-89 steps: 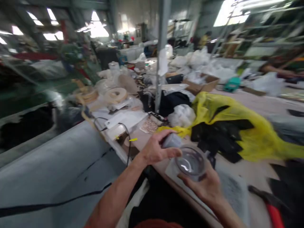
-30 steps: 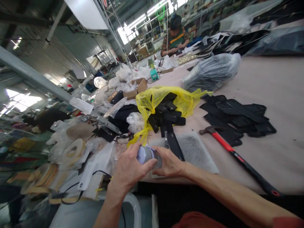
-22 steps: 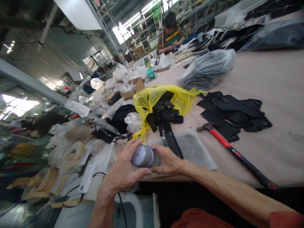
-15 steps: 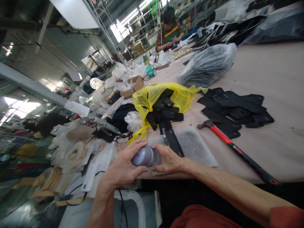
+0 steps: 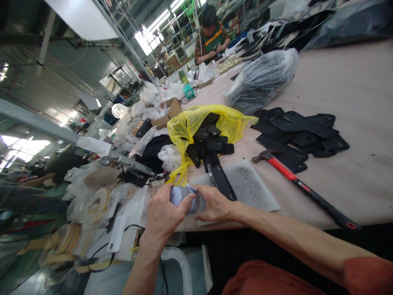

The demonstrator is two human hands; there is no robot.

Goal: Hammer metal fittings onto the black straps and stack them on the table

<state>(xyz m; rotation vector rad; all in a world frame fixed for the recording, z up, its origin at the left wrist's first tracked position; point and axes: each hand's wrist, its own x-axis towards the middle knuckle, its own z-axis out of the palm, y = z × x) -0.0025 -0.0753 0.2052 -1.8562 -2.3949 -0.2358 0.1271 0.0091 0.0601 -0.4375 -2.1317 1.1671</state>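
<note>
Both hands are closed on a small jar [image 5: 185, 199] held over the near edge of the table [image 5: 353, 102]: the left hand [image 5: 162, 213] wraps its pale lid end and the right hand [image 5: 215, 203] grips its body. Just beyond the jar lies a grey mat [image 5: 254, 188] with a black strap [image 5: 219, 177] across it. A yellow bag [image 5: 187, 125] sits farther back, and a hammer [image 5: 294, 184] lies to the right, near flat black pieces [image 5: 302, 133].

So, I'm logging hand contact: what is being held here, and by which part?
A small lidded jar, held in both hands: the left hand wraps its grey lid end, the right hand its clear body.
</note>
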